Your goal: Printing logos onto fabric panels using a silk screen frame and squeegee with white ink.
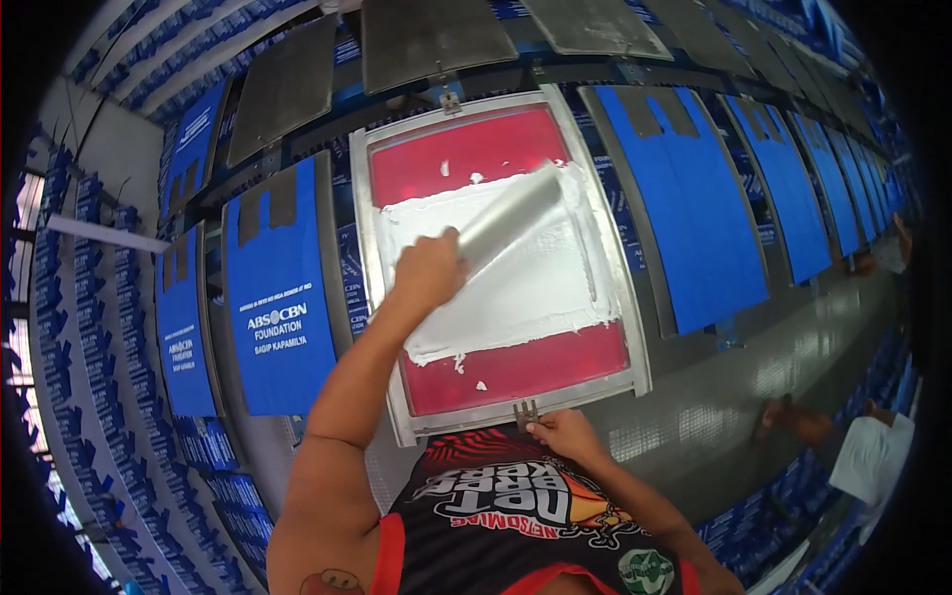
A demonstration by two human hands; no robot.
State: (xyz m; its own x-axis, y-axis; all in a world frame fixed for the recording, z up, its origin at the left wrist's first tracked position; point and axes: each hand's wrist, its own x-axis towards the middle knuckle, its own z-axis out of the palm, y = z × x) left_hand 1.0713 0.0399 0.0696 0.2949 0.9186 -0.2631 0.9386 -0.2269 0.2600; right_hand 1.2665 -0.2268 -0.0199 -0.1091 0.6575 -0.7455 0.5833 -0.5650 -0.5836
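Note:
A screen printing frame (375,297) with a pale metal rim lies in front of me. Its mesh is red at the far and near ends, with white ink (466,315) spread over the middle and ridged along the borders. My left hand (431,271) is closed around one end of a long silver squeegee (516,218), which slants across the inked area toward the far right. The squeegee's lower edge is hard to make out. At the frame's near edge, the fingers of my right hand (562,433) are closed on a small metal bracket (526,414).
Blue bag-shaped pieces (684,213) lie on grey boards to both sides, with white print on some at the left (278,337). Bare grey boards (436,45) line the far side. Rows of blue pieces hang at the left. Another person's hand (793,421) shows at the right.

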